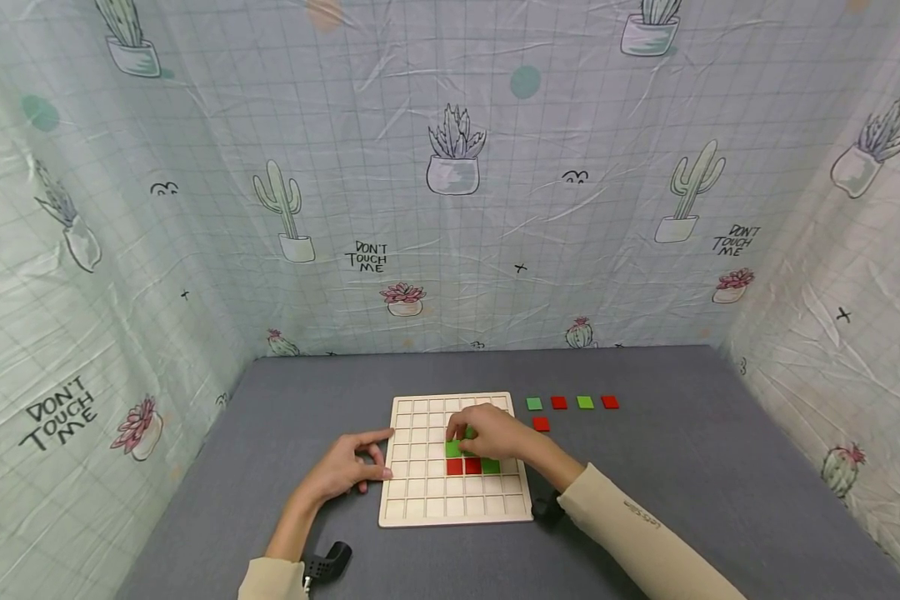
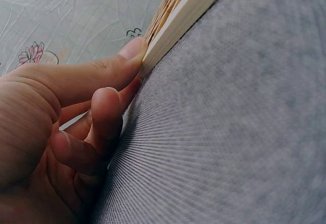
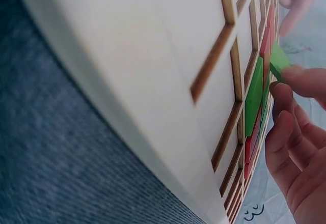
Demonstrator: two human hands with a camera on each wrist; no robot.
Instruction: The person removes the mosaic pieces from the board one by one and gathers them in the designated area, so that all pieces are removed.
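Note:
A square wooden board (image 1: 414, 492) with a grid of cells lies on the grey cloth. My left hand (image 1: 347, 465) touches the board's left edge with thumb and index finger spread apart; in the left wrist view the thumb (image 2: 114, 71) presses the edge while other fingers curl loosely. Over the board, my right hand (image 1: 489, 429) pinches a green tile (image 3: 278, 61), tilted in the right wrist view. Below the fingers, a row on the board holds a red tile (image 1: 454, 467), another red tile (image 1: 472, 467) and a green tile (image 1: 491, 467). Fingers partly hide other green tiles.
Right of the board lie loose tiles: a green tile (image 1: 534, 403), a red tile (image 1: 558, 402), a lighter green tile (image 1: 585, 402), and two more red ones. A printed curtain (image 1: 495, 225) encloses the table (image 1: 645, 467) at back and sides.

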